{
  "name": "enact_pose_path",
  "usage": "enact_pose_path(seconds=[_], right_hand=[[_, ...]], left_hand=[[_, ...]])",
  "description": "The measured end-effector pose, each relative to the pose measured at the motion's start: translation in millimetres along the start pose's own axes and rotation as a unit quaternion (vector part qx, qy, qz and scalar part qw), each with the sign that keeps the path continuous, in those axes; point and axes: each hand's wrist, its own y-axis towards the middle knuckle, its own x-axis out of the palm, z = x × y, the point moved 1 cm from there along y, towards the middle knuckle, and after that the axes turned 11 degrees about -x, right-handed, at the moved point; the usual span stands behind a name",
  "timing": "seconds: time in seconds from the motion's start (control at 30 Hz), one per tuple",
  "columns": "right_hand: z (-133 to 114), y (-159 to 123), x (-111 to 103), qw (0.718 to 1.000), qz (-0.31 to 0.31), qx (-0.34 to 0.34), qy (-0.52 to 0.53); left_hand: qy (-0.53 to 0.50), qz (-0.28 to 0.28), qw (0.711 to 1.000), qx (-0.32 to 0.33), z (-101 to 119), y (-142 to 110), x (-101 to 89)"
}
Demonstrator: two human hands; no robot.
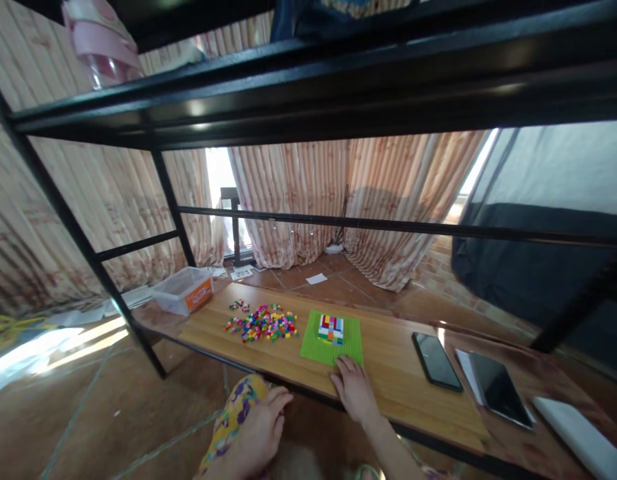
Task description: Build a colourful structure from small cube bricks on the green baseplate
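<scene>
Baseplate [312, 343] with small brick build [331, 328] lies at right hand's [352, 387] fingertips

The green baseplate rests on a long wooden counter [393, 357], to the right of its middle. The build stands upright on it, toward the far side of its centre, in layers of white, red, yellow, blue, orange and green.

The right hand is palm down and unclenched, its fingers loosely spread and gripping nothing visible. Its fingertips lie over the near edge of the plate, just short of the build.

The left hand [269, 419] is over a knee in yellow patterned cloth [245, 390], in front of the counter and apart from the plate. Its fingers are slightly bent and close together; with the palm hidden, I cannot tell whether it is closed on anything.

To the left of the plate is a loose pile of bricks [265, 323] in many colours, with a smaller cluster [239, 305] just beyond it. A clear plastic box [175, 293] with an orange label stands past the counter's left end. Near the right end lies a dark phone [437, 360]; farther right are a black tablet-like device [501, 387] and a white object [578, 430]. A black shelf [338, 100] spans overhead, carrying a pink bottle [103, 40].
</scene>
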Motion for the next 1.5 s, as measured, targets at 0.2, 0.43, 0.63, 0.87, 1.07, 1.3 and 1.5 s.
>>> enact_pose_path(seconds=[0.2,0.43,0.63,0.87,1.07,1.3,1.5], right_hand=[[-3,-17,-6,1.000,-0.006,0.003,-0.015],[2,-22,-5,0.999,-0.018,-0.023,-0.028],[4,-20,0,0.999,0.024,-0.013,-0.021],[5,-13,6,0.999,0.047,0.023,-0.009],[4,-7,-1,0.998,0.031,0.039,-0.035],[-3,1,-7,0.997,0.002,0.048,-0.064],[-5,5,-9,0.995,-0.020,0.049,-0.081]], left_hand=[[-0.015,0.008,0.999,0.030,28,-10,-11.9],[0.014,-0.013,0.998,0.065,37,-44,0.4],[0.090,-0.062,0.988,0.112,14,-67,0.3],[0.044,-0.028,0.997,0.062,-50,-59,9.9],[0.073,0.014,0.993,0.093,-91,-50,39.3],[0.054,-0.035,0.993,0.101,-79,-52,34.6],[-0.058,-0.062,0.996,0.033,-62,-49,23.2]])
